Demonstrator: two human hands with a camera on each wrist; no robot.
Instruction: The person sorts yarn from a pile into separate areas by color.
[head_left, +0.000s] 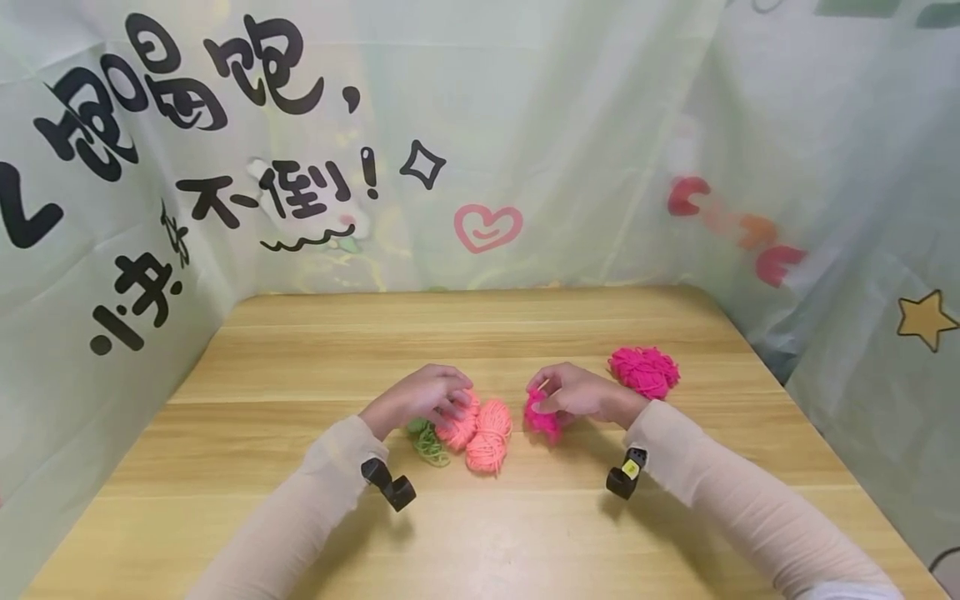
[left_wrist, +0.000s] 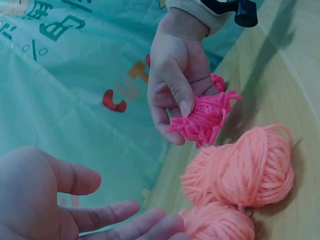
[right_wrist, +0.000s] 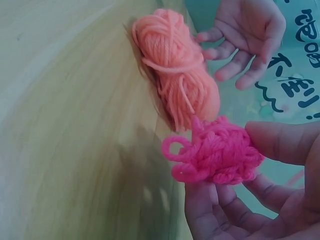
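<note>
Between thumb and fingers my right hand pinches a small bundle of hot pink yarn, held just above the table with loose loops sticking out. Two coral yarn skeins lie side by side at the middle of the table. My left hand hovers over the left skein with its fingers spread and nothing in its grasp; in the left wrist view its palm faces the skeins. A small green yarn bundle lies left of the coral skeins, partly hidden by them.
A larger hot pink yarn heap sits on the wooden table beyond my right forearm. Printed cloth hangs behind the table and along both sides. A black wrist mount juts from each sleeve.
</note>
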